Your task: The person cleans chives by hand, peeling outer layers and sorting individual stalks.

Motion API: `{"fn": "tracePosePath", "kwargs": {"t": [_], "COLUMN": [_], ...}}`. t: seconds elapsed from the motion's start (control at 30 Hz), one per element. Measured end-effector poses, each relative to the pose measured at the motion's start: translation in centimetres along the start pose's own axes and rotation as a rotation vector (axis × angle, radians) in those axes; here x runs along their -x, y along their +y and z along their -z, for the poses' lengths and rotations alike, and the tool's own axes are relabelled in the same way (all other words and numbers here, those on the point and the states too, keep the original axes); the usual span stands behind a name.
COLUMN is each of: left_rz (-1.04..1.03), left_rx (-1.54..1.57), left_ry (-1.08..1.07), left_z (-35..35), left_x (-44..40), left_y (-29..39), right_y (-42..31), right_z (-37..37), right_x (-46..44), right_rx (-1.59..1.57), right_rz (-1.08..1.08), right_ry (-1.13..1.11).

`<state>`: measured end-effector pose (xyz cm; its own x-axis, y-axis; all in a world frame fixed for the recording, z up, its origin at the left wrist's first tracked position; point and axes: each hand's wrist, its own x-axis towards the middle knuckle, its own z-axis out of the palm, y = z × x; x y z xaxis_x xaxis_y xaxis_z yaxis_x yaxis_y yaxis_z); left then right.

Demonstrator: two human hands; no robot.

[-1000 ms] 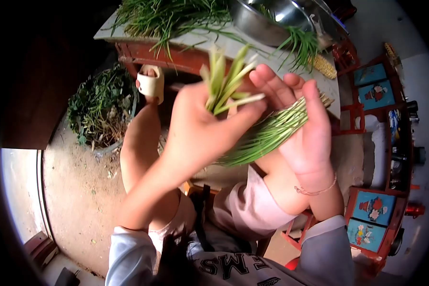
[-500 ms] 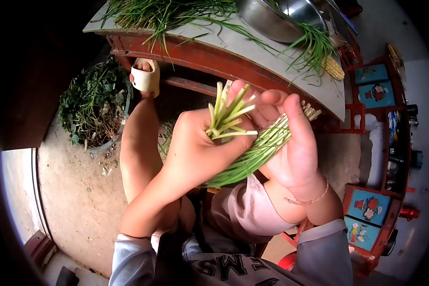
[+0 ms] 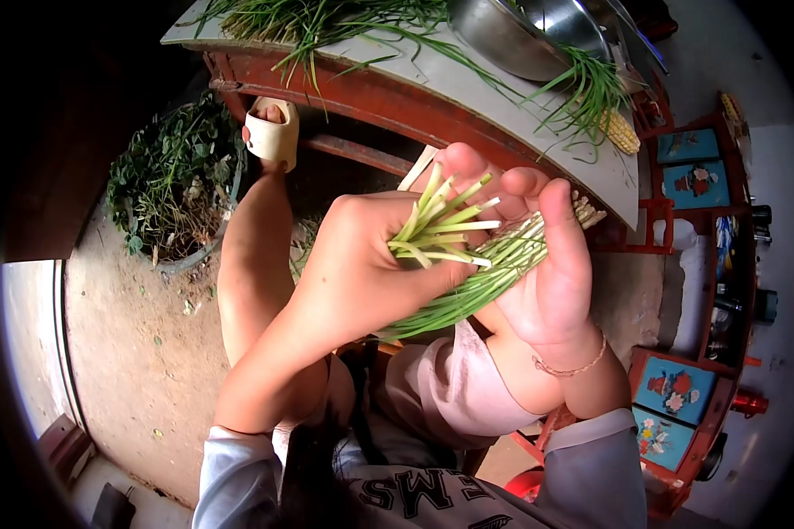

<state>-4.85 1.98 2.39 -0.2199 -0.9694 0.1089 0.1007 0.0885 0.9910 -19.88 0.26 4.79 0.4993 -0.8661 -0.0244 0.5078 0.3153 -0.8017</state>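
My left hand (image 3: 353, 256) is closed in a fist around a bunch of pale green stems (image 3: 437, 225), their white ends pointing up and right. Beside it, my right hand (image 3: 556, 273) is turned palm up, thumb raised and fingers loosely curved. Across that palm lies a bundle of garlic chives (image 3: 512, 256), white root ends by the thumb and green leaves running down-left beneath my left hand. Part of the leaves is hidden behind the left fist. The two hands are close together above my lap.
Ahead stands a table (image 3: 503, 115) holding loose chives (image 3: 300, 22), a steel bowl (image 3: 512, 40) and a corn cob (image 3: 622, 132). On the floor at left sits a tub of leafy greens (image 3: 181, 176). Painted cabinets (image 3: 679, 388) line the right side.
The stems in my left fist have tipped further right, toward the right palm. Both hands have shifted slightly to the right and keep their bunches.
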Motion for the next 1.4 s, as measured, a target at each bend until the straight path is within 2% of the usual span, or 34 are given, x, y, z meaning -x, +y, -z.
{"fn": "tracePosePath", "kwargs": {"t": [0.1, 0.33, 0.43, 0.47, 0.53, 0.57, 0.6, 0.67, 0.7, 0.87, 0.93, 1.0, 1.03, 1.13, 1.27, 1.4], "left_rz": [-0.03, -0.09, 0.011, -0.015, 0.059, 0.057, 0.023, 0.099, 0.089, 0.087, -0.036, 0.019, 0.076, 0.013, 0.049, 0.046], "left_rx": [0.03, 0.014, 0.088, 0.199, 0.141, 0.27, 0.297, 0.339, 0.305, 0.238, 0.136, 0.137, 0.137, 0.159, 0.159, 0.158], "left_ry": [0.073, 0.057, 0.061, 0.157, 0.125, 0.193, 0.21, 0.218, 0.248, 0.292, 0.416, 0.422, 0.427, 0.477, 0.478, 0.503], "left_z": [-0.5, -0.1, 0.8, 0.6, 2.3, 2.4, 2.9, 4.0, 4.1, 4.9, 4.8, 5.1, 5.3, 5.5, 5.8, 5.9], "left_x": [0.0, -0.2, -0.3, -0.4, -0.5, -0.5, -0.6, -0.5, -0.5, -0.7, -0.9, -0.8, -0.6, -0.8, -0.6, -0.6], "left_y": [-0.5, -1.4, -0.8, -0.5, 0.0, 0.1, -0.2, -0.2, -0.4, -0.7, -1.1, -0.6, -0.5, -0.8, -0.7, -0.7], "right_y": [0.0, 0.1, -0.1, -0.4, -0.7, -1.1, -1.3, -2.0, -2.2, -3.3, -3.6, -4.1, -4.5, -5.0, -7.1, -9.5], "right_z": [-0.1, 0.1, 0.2, 0.5, 0.4, -0.3, 0.4, 2.6, 2.1, 4.6, 5.3, 5.4, 5.6, 5.3, 6.8, 8.9], "right_x": [0.0, -0.1, -0.2, -0.2, -0.3, -0.2, -0.2, -0.3, -0.6, -1.2, -1.4, -1.3, -1.2, -1.0, 0.3, 2.4], "right_rx": [-0.004, -0.013, 0.041, 0.033, 0.018, 0.069, 0.068, 0.193, 0.282, 0.367, 0.32, 0.302, 0.286, 0.283, 0.125, 0.044], "right_rz": [-0.001, 0.042, 0.059, 0.047, 0.022, 0.004, 0.004, 0.046, 0.04, 0.052, 0.085, 0.099, 0.127, 0.19, 0.34, 0.576], "right_ry": [0.012, -0.001, 0.055, 0.069, 0.097, 0.308, 0.305, 0.274, 0.44, 0.458, 0.466, 0.459, 0.474, 0.562, 0.624, 0.771]}}
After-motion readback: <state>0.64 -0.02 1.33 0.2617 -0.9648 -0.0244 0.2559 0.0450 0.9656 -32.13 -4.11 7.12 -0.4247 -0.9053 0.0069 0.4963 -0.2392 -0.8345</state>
